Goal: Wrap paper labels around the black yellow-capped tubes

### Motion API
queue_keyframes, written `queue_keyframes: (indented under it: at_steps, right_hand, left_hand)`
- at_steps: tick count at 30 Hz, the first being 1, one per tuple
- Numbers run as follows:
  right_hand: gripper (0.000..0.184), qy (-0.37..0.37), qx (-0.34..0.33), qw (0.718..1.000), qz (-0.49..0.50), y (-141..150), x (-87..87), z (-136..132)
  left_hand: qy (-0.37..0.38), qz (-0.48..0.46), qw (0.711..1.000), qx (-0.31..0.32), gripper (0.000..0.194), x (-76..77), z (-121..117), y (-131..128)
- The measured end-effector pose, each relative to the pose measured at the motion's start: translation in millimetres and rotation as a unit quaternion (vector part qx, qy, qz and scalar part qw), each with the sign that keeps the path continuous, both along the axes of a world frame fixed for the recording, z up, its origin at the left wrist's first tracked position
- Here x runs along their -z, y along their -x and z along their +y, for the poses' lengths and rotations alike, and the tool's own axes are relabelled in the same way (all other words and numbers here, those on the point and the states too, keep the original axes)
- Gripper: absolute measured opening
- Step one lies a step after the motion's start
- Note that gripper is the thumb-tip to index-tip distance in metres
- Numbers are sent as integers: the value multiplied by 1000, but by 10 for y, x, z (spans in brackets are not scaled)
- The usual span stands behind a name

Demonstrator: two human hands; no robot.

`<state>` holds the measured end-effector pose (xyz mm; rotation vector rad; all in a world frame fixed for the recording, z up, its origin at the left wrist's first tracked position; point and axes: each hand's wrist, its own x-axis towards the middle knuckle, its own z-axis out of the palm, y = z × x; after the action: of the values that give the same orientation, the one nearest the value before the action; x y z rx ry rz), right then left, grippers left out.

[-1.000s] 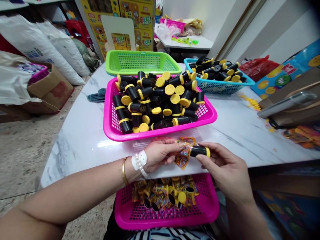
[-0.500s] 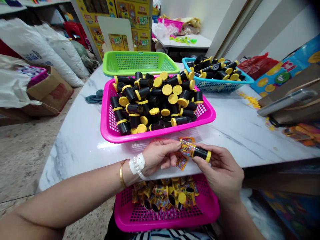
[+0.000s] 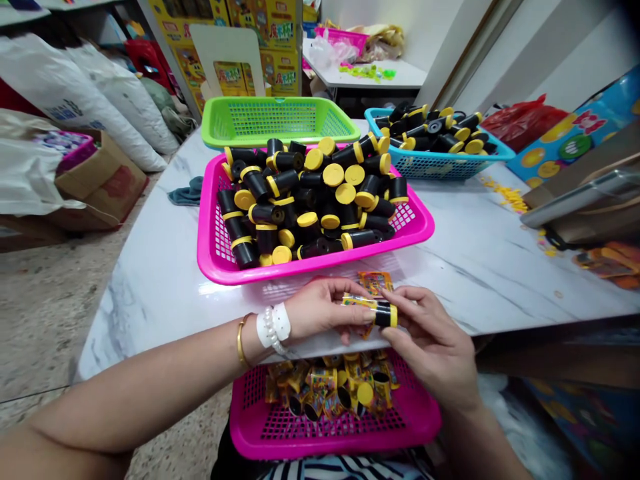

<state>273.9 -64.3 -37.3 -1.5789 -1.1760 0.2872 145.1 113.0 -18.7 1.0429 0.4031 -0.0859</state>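
Observation:
A small black canister [image 3: 383, 314] with a yellow cap lies sideways between my hands, partly inside a printed orange plastic sleeve [image 3: 353, 301]. My left hand [image 3: 320, 311] is closed on the sleeve, its thumb along the near side. The fingers of my right hand [image 3: 437, 343] bend around the capped end, thumb below and fingertips above. Flat printed sleeves [image 3: 375, 283] lie on the table just behind, partly hidden by my hands. A pink basket [image 3: 315, 270] heaped with black, yellow-capped canisters stands beyond them. Below, a second pink basket [image 3: 335, 450] holds sleeved canisters.
A green basket [image 3: 213, 137] stands at the back of the marble-patterned table [image 3: 145, 260]. Right of it, a blue basket [image 3: 435, 167] holds more black canisters. Small yellow pieces [image 3: 507, 195] lie at the right. A dark cloth [image 3: 186, 193] lies at the left.
The canister has moved left, deeper into the sleeve, and less black shows. My right hand has shifted left with it, and my left thumb now lies further along the sleeve.

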Motion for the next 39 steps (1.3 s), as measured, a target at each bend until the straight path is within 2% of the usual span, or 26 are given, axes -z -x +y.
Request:
queue_keyframes:
  at_steps: [4, 8, 14, 18, 20, 23, 25, 27, 29, 31, 34, 37, 39]
  right_hand:
    - [57, 19, 29, 999, -10, 16, 69, -70]
    - [40, -11, 22, 998, -61, 63, 80, 2]
    - [42, -53, 19, 994, -90, -7, 63, 86]
    - [42, -27, 7, 994, -104, -59, 77, 37]
    - [38, -20, 14, 996, -85, -31, 80, 24]
    - [25, -11, 50, 998, 37, 68, 67, 40]
    - [17, -3, 72, 990, 124, 130, 47, 62]
    - [17, 3, 79, 981, 178, 158, 27, 74]
    - [17, 19, 62, 974, 216, 143, 17, 67]
    - [16, 32, 18, 969, 246, 102, 20, 47]
    - [33, 27, -44, 967, 249, 51, 40, 24]
    - [54, 9, -41, 975, 217, 55, 70, 22]
    - [55, -4, -20, 982, 189, 65, 89, 20]
  left_hand:
    - [-28, -5, 999, -33, 35, 9, -67, 3]
    - [-59, -19, 997, -48, 30, -46, -95, 16]
    - [-36, 22, 999, 22, 54, -106, 73, 4]
    - [-30, 18, 999, 38, 43, 7, 85, -7]
    - [-74, -9, 997, 12, 35, 54, 28, 3]
    - [-220, -64, 973, -37, 30, 40, -45, 34]
    - [-312, -96, 945, -29, 28, -3, -58, 52]
    - [-347, -104, 932, -12, 26, -33, -58, 60]
    - [-314, -83, 946, 5, 26, -32, -65, 55]
    - [-240, -46, 970, 22, 29, -8, -83, 40]
    - [-165, -14, 986, 24, 35, 14, -99, 11]
    - [-159, 1, 987, 25, 42, -1, -73, -9]
    - [-149, 9, 988, 35, 47, -15, -45, -11]
